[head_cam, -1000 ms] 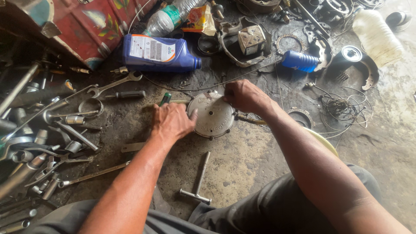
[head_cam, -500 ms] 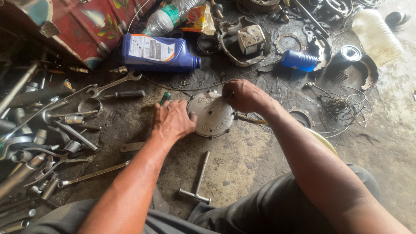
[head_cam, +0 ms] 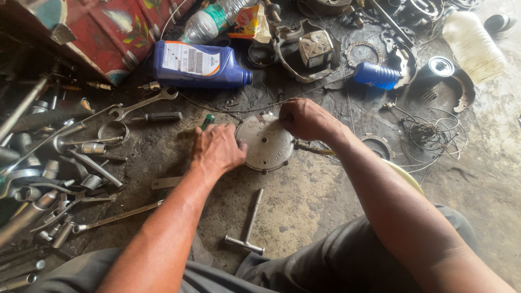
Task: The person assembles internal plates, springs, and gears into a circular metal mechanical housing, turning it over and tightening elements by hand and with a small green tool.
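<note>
A round grey metal cover (head_cam: 267, 143) lies flat on the oily concrete floor at the centre. My left hand (head_cam: 217, 150) rests on its left rim, fingers curled over the edge. My right hand (head_cam: 306, 119) is closed over the cover's upper right edge; a yellow-handled tool (head_cam: 315, 149) pokes out beneath the wrist. Whether the right hand grips that tool or a bolt is hidden by the fingers.
A T-handle wrench (head_cam: 247, 223) lies near my knees. Spanners and sockets (head_cam: 70, 163) are strewn on the left. A blue oil bottle (head_cam: 198, 65), a plastic water bottle (head_cam: 209, 21), a blue rubber boot (head_cam: 375, 75), coiled wire (head_cam: 431, 133) and engine parts sit behind.
My right hand has shifted slightly along the cover's upper edge. My left hand stays on the left rim.
</note>
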